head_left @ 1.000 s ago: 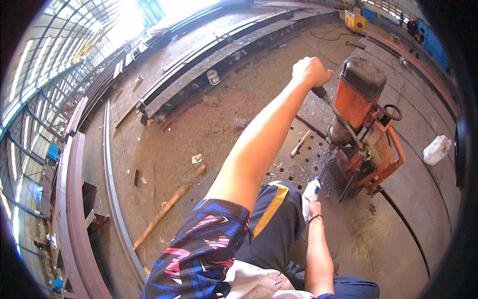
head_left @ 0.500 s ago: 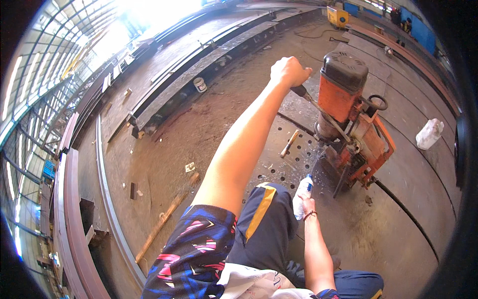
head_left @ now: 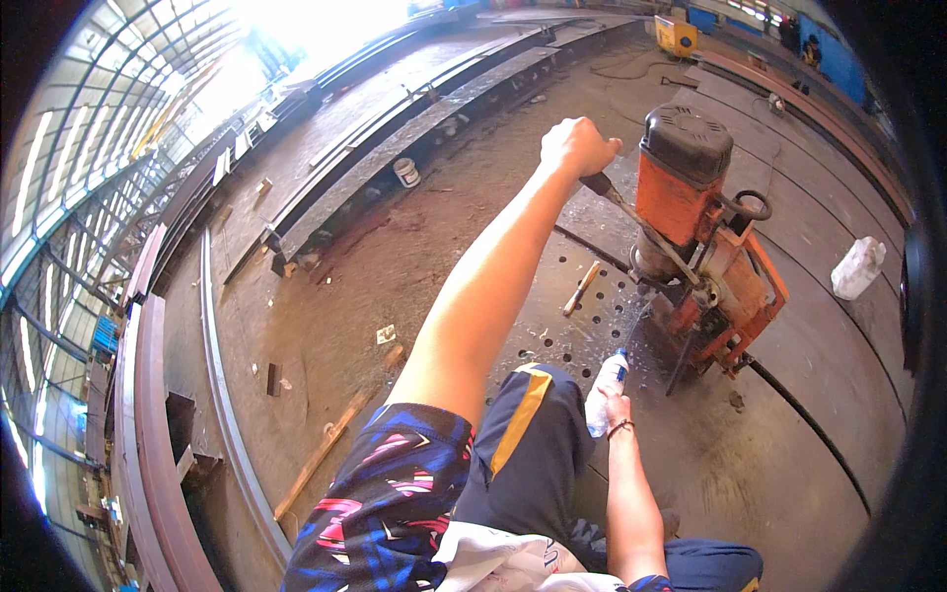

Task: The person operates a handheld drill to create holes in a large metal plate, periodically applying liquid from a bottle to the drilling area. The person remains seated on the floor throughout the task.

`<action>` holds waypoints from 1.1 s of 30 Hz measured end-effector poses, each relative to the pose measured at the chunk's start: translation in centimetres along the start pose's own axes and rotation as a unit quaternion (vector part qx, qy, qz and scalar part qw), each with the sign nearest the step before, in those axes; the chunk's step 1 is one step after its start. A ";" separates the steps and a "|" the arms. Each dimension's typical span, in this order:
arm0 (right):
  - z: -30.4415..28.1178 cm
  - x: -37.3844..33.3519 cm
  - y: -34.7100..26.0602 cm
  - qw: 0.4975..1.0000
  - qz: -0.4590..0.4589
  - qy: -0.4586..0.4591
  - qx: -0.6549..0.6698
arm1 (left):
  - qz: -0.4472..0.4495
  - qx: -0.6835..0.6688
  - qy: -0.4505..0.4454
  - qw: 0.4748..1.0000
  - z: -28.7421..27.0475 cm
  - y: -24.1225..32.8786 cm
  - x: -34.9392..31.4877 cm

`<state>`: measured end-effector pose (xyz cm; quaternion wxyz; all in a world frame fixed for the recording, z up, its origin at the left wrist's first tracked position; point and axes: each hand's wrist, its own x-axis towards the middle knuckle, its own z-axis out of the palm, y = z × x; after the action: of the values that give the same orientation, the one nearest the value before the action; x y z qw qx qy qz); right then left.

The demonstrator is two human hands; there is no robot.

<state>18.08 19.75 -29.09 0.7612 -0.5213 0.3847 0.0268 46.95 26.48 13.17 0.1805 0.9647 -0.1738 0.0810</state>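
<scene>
An orange magnetic drill (head_left: 673, 202) with a black motor cap stands on a steel plate (head_left: 533, 331) with rows of drilled holes. My left hand (head_left: 577, 150) is wrapped round the black grip of its feed lever (head_left: 628, 206), arm stretched out. Low in front of the drill, my right hand (head_left: 618, 410) squeezes a clear plastic bottle (head_left: 603, 385) with a blue cap. A thin jet of liquid runs from the cap toward the drill's base. The drill bit itself is hard to make out. Beside the holes lies a thin wooden-handled tool (head_left: 582, 288), its kind unclear.
Wet specks and shavings dot the plate near the drill. A white plastic-wrapped bundle (head_left: 858, 268) sits at the right, and a dark cable (head_left: 804, 424) crosses the floor. Left are a white bucket (head_left: 406, 173), a wooden strip (head_left: 326, 449) and long steel beams (head_left: 153, 414).
The liquid jet from the bottle shows more plainly now. The view has shifted slightly; both hands keep their holds, and the lever looks almost unmoved.
</scene>
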 end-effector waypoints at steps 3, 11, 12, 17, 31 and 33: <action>-1.4 2.3 1.1 0.999 0.000 0.035 -0.038 | 0.008 -0.013 -0.002 1.000 -0.2 1.1 0.1; -0.6 1.1 0.6 0.998 0.007 0.021 -0.052 | 0.008 -0.008 -0.003 1.000 0.1 0.1 0.1; -1.0 1.3 0.5 0.999 0.011 0.008 -0.041 | 0.008 -0.009 -0.003 1.000 0.0 0.3 0.1; -0.5 0.5 0.2 1.000 0.012 0.011 -0.020 | 0.001 -0.008 0.002 1.000 0.1 0.4 0.0; -0.5 -0.1 -0.6 0.999 0.024 0.004 -0.029 | -0.010 -0.012 0.002 1.000 0.1 0.1 0.0; -0.3 0.0 -0.4 0.999 0.020 0.009 -0.032 | -0.012 -0.009 -0.001 1.000 0.1 0.2 0.0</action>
<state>18.10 19.31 -28.80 0.7400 -0.5379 0.4008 0.0494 46.89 26.28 13.12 0.1895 0.9652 -0.1631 0.0763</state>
